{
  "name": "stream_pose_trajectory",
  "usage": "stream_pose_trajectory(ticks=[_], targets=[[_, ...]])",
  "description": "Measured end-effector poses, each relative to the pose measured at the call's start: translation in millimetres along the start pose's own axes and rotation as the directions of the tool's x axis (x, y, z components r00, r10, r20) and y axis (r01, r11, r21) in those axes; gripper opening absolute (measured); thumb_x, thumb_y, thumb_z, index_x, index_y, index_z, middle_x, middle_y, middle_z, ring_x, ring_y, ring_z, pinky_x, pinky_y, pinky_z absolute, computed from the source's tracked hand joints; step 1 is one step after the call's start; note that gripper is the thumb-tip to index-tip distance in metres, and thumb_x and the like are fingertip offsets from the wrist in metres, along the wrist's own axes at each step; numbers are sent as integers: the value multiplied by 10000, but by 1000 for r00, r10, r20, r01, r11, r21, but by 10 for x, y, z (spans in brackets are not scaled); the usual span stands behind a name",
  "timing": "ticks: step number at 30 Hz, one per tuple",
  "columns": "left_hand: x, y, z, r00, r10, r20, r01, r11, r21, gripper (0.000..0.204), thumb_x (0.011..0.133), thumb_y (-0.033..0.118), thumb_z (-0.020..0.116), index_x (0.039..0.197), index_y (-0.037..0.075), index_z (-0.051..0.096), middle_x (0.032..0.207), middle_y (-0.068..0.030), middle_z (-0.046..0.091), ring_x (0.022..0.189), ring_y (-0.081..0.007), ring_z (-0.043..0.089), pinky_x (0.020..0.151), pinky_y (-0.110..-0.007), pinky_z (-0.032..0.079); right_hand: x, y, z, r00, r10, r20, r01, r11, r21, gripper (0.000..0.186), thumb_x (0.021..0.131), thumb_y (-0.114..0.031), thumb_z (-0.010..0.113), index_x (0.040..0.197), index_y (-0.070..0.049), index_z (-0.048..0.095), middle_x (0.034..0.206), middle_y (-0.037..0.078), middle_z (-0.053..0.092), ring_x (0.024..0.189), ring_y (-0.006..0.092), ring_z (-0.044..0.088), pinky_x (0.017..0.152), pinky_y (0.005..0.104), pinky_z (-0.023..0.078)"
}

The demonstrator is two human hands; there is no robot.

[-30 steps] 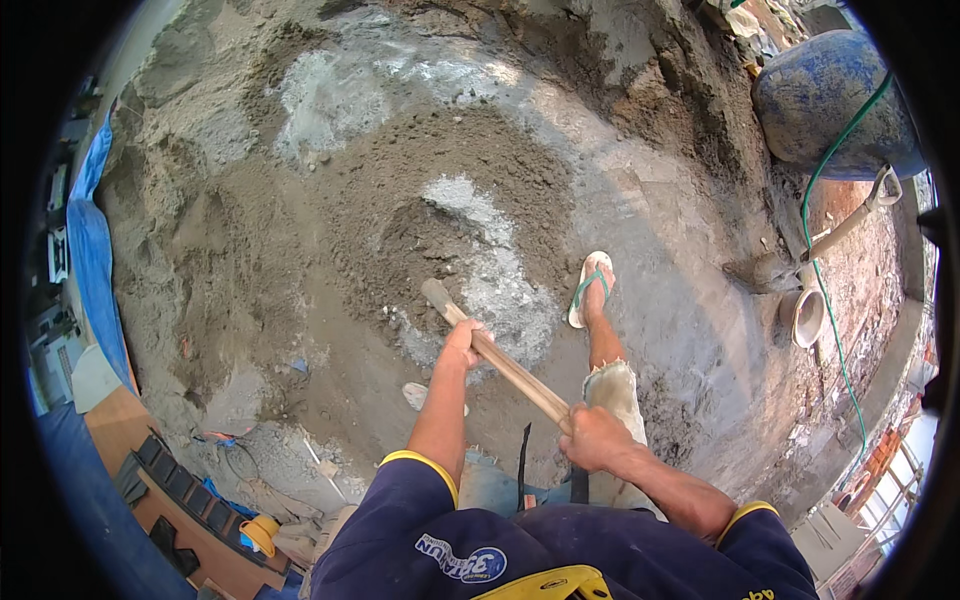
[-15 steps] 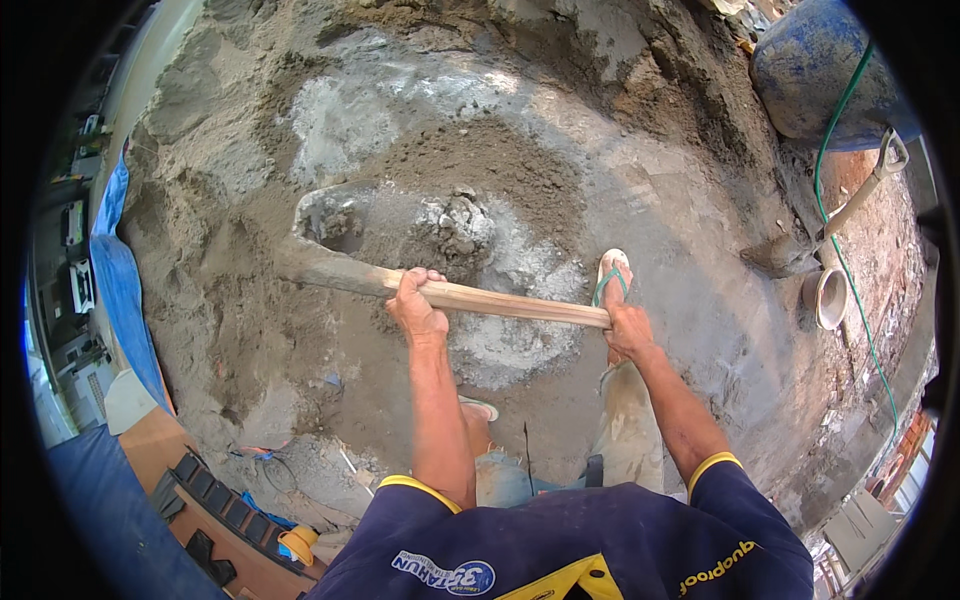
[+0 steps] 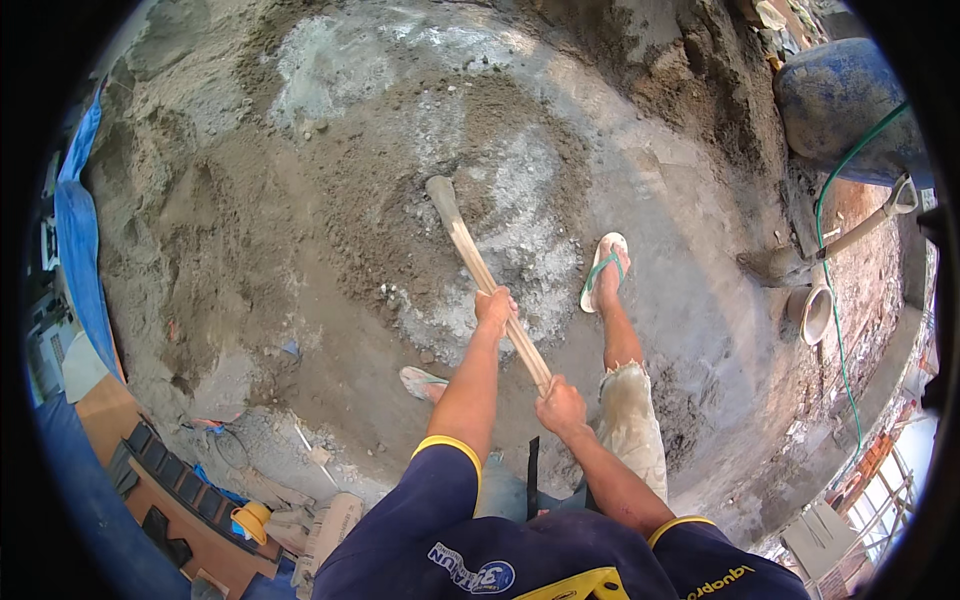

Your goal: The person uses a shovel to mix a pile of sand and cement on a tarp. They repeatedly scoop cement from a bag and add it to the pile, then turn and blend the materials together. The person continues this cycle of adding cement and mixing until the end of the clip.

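Note:
My left hand [image 3: 495, 308] grips the middle of a long wooden hoe handle [image 3: 472, 256], and my right hand [image 3: 561, 410] is closed round its near end. The handle slants away from me to a grey, mortar-coated head end [image 3: 440, 192] over a mound of brown sand [image 3: 370, 230] mixed with whitish-grey powder [image 3: 525, 190]; the blade is hidden there. My sandalled feet [image 3: 610, 270] stand apart at the near side of the mix.
A blue drum [image 3: 840, 100], green hose [image 3: 843, 368], shovel [image 3: 870, 228] and bucket [image 3: 810, 315] are at right. Blue tarps [image 3: 78, 230] edge the left. Boards [image 3: 110, 410], a yellow helmet-like object [image 3: 255, 520] and sacks [image 3: 330, 535] lie lower left. A rough sand bank [image 3: 680, 70] rises beyond.
The handle has swung from nearly level, with the loaded blade out to the left, to slanting forward into the mix. My left hand moved rightward, my right hand down toward me.

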State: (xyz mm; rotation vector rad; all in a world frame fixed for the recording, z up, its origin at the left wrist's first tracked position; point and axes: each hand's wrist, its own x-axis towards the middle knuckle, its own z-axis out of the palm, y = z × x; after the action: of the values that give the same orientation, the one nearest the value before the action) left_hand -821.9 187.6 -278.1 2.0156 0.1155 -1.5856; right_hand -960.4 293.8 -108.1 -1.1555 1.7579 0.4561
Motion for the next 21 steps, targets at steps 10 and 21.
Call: stream_pose_trajectory(ticks=[10,21], targets=[[-1722,-24,-665,972,60,-227,-76,995,-62,190,815,35,562,945,-41,446,662,-96,546,472,-176,553,421,-307,478,-1086,499,-29,964,-209,163,213,977,-8,320,749,-197,656,965,-11,512,804,268,650,776,447,644,726,521,522],[-368,1723,-1329,713,410,-570,-456,887,68,190,790,47,531,842,-134,503,644,-168,590,503,-229,593,457,-354,486,649,-1427,-116,841,-534,83,538,843,-28,306,766,-182,659,994,-23,531,896,224,665,876,396,650,773,481,520]])
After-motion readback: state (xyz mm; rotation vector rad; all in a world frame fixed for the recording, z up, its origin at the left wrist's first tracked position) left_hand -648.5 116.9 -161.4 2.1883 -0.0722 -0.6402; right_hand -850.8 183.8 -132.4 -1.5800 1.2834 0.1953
